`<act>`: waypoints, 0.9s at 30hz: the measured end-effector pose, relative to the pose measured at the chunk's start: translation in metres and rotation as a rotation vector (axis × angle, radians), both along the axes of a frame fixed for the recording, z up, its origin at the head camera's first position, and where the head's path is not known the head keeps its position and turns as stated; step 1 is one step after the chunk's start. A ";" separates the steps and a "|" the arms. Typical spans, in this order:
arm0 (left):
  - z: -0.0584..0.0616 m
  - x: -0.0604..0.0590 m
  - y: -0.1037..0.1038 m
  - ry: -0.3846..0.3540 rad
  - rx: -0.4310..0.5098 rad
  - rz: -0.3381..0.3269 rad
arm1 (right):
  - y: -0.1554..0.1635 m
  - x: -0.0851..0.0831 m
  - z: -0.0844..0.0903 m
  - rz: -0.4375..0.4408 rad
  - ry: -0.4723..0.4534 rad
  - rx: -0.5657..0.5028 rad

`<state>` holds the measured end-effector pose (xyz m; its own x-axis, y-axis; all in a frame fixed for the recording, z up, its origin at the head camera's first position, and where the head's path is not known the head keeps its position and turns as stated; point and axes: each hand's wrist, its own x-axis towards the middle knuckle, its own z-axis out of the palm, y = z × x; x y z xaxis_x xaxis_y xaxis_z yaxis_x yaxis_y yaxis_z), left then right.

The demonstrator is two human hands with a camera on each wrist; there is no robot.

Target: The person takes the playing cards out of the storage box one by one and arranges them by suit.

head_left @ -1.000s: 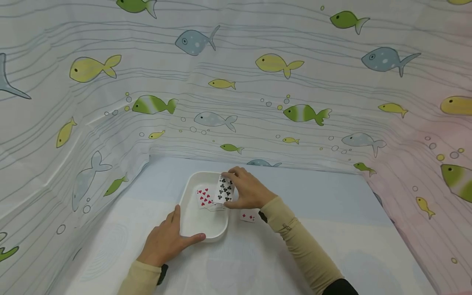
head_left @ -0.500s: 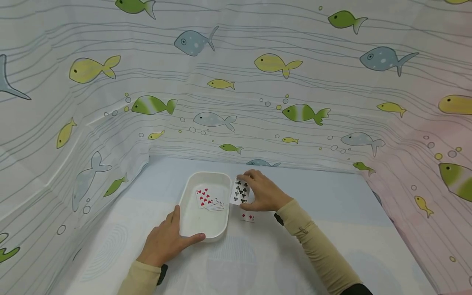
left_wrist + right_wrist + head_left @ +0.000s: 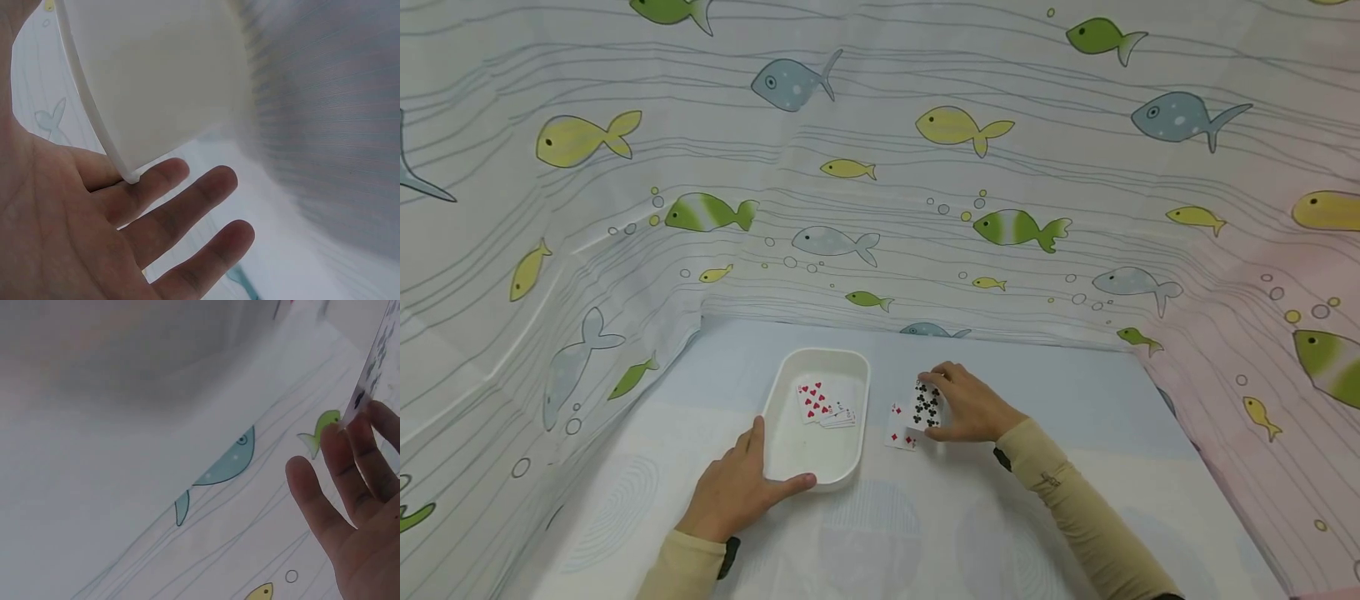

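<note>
Head view: the right hand [image 3: 973, 407] pinches a clubs card [image 3: 925, 404] between thumb and fingertips, tilted up on edge just right of the white tray [image 3: 790, 379] and over the near edge of a diamonds card [image 3: 898, 427] lying flat on the table. In the right wrist view the fingers [image 3: 350, 481] are nearly straight, with the card's edge [image 3: 375, 362] at their tips. The left hand [image 3: 736, 492] rests against the tray's near left corner, thumb up along the side and fingers stretched along the front wall; the left wrist view shows those fingers [image 3: 187, 206] relaxed and spread under the tray's rim [image 3: 94, 119]. Inside the tray lies a small fan of cards [image 3: 823, 404] with a hearts card on top.

The table [image 3: 1075, 417] is covered in pale cloth, and a fish-printed sheet [image 3: 925, 167] hangs behind and on both sides.

A second ago the clubs card was above the tray; it has since moved right, out past the rim, while the left hand has stayed put.

The tray is smooth, rounded-cornered plastic; the cards are thin and glossy.
</note>
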<state>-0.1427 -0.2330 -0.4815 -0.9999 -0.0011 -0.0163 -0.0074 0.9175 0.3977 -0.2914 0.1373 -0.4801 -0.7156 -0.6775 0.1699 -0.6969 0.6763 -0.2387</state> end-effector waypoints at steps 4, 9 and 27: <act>0.000 0.000 0.000 -0.002 0.005 0.001 | 0.009 0.002 -0.006 -0.011 -0.016 0.025; 0.000 0.001 -0.001 -0.002 0.000 -0.004 | 0.018 0.005 -0.015 -0.030 -0.049 0.051; 0.000 0.000 -0.002 -0.015 0.004 -0.003 | 0.026 0.008 -0.031 -0.024 -0.091 0.125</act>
<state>-0.1431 -0.2347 -0.4818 -0.9995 0.0021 -0.0312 -0.0106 0.9158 0.4014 -0.2835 0.1637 -0.5111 -0.7404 -0.6719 0.0191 -0.6597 0.7208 -0.2126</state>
